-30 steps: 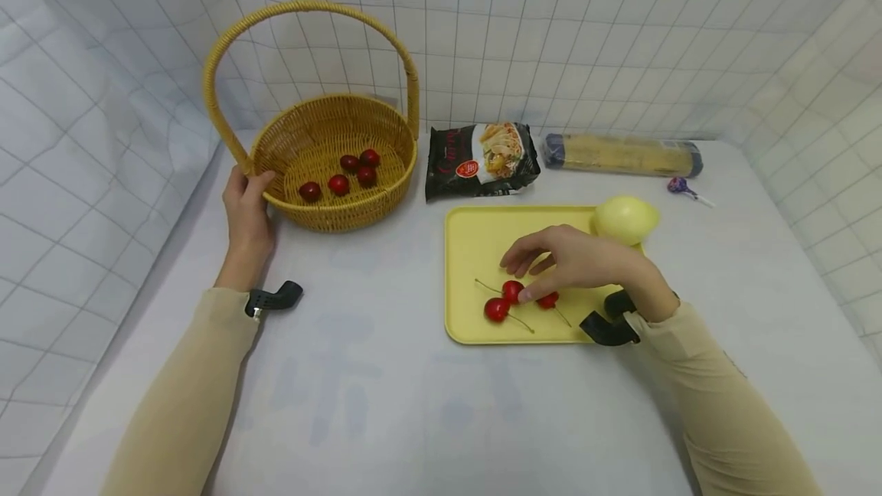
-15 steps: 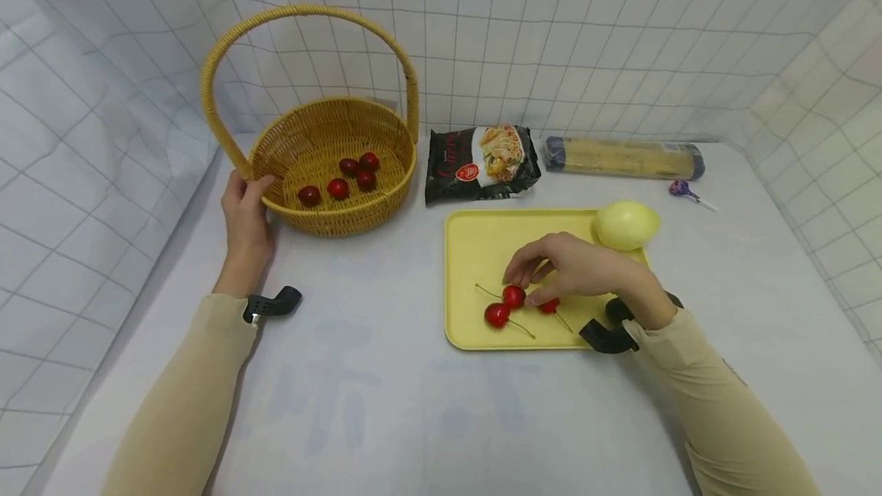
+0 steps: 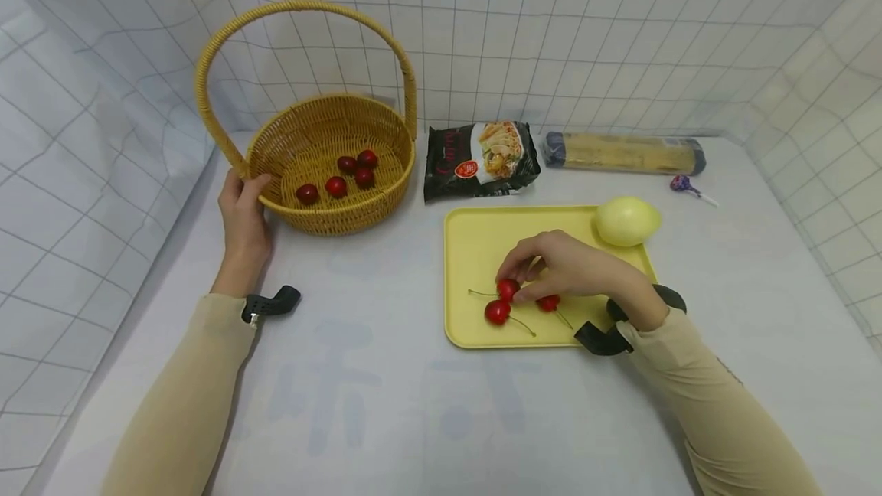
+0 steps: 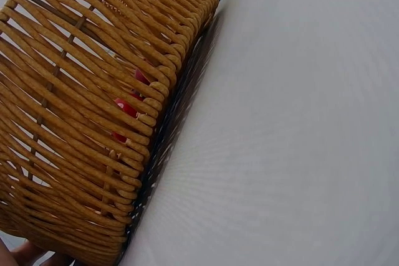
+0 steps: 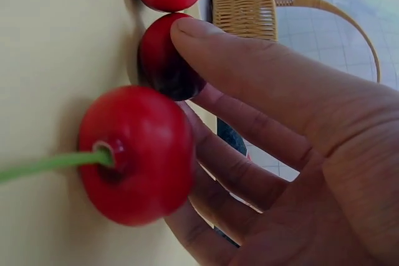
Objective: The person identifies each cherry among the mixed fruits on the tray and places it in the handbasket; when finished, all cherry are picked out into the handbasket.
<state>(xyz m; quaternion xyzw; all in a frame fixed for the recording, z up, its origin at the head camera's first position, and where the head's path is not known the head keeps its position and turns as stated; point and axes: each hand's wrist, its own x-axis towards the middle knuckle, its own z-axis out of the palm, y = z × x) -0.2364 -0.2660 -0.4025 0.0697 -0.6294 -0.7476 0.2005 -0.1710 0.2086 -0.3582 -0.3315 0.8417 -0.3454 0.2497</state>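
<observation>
My left hand (image 3: 244, 224) grips the left rim of a wicker basket (image 3: 338, 218), thumb over the edge; several red cherries (image 3: 335, 187) lie inside. In the left wrist view the basket's woven side (image 4: 81, 110) fills the left, fingers (image 4: 31, 255) at its lower edge. My right hand (image 3: 568, 265) is over the yellow tray (image 3: 475, 236), thumb and fingers around a stemmed cherry (image 3: 508, 289). A second cherry (image 3: 498, 311) touches it and a third (image 3: 548, 302) lies under the hand. In the right wrist view my thumb presses the middle cherry (image 5: 165, 57).
A yellow lemon-shaped fruit (image 3: 627, 221) rests on the tray's back right corner. Behind the tray are a black noodle packet (image 3: 481, 160) and a long wrapped yellow pack (image 3: 623, 154). A lollipop (image 3: 681, 183) lies at the right. The basket's tall handle (image 3: 296, 4) arches upward.
My right thumb and fingers have closed around the upper left cherry, which has shifted slightly left with its stem. The left hand still grips the basket rim.
</observation>
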